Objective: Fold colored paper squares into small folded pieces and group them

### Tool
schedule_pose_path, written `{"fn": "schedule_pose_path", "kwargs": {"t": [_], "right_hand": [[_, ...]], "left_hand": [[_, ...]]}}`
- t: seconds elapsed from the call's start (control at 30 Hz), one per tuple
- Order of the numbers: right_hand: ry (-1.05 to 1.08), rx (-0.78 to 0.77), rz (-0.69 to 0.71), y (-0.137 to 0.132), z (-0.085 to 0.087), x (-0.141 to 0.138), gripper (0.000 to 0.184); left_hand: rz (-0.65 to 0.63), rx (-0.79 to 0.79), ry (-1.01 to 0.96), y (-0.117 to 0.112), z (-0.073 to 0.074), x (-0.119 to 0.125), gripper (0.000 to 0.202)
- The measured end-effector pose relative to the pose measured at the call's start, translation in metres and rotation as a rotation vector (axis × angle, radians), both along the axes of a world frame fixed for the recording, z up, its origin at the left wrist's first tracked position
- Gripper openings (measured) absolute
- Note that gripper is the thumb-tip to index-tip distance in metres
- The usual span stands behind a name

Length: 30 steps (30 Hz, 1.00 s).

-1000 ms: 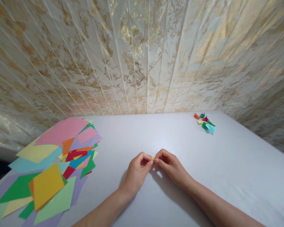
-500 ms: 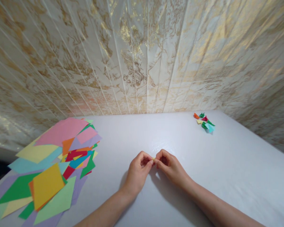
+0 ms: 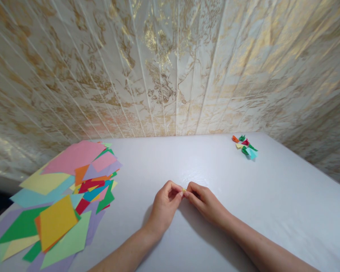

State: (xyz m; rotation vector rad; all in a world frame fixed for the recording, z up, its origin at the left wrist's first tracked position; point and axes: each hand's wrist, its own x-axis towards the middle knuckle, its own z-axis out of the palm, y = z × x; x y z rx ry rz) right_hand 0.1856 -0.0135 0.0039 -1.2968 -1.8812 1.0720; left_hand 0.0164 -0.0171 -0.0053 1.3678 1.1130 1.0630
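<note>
Between my fingertips, over the middle of the white table, is a tiny yellow piece of paper [image 3: 184, 190]. Most of it is hidden by the fingers, so its shape cannot be made out. My left hand [image 3: 166, 207] pinches it from the left with thumb and forefinger. From the right, my right hand [image 3: 205, 202] pinches the same piece, its fingers curled. The two hands nearly touch at the tips.
Loose coloured paper sheets [image 3: 59, 223] lie spread over the left of the white table [image 3: 158, 158]. Several small folded paper pieces [image 3: 245, 145] in green, red, orange, yellow and light blue sit at the back right. A gold-patterned white curtain [image 3: 164, 68] hangs behind.
My right hand has lowered slightly and its fingers have drawn a little closer to the yellow paper. The left hand has hardly moved.
</note>
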Motion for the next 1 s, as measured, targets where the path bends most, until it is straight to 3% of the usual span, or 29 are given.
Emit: {"fn": "schedule_pose_path", "kwargs": {"t": [0.17, 0.37, 0.7, 1.0], "right_hand": [[-0.016, 0.024, -0.029, 0.000, 0.000, 0.001, 0.030], [-0.031, 0.023, -0.003, 0.000, -0.002, 0.001, 0.029], [-0.050, -0.004, 0.065, 0.000, 0.004, 0.001, 0.028], [-0.026, 0.009, 0.043, -0.002, 0.001, 0.001, 0.025]], "left_hand": [[-0.052, -0.108, -0.040, 0.003, -0.002, -0.001, 0.022], [-0.210, -0.110, 0.199, 0.001, 0.008, -0.006, 0.038], [-0.251, -0.068, 0.277, 0.001, 0.013, -0.007, 0.033], [-0.299, -0.067, 0.416, 0.005, 0.015, -0.011, 0.039]]}}
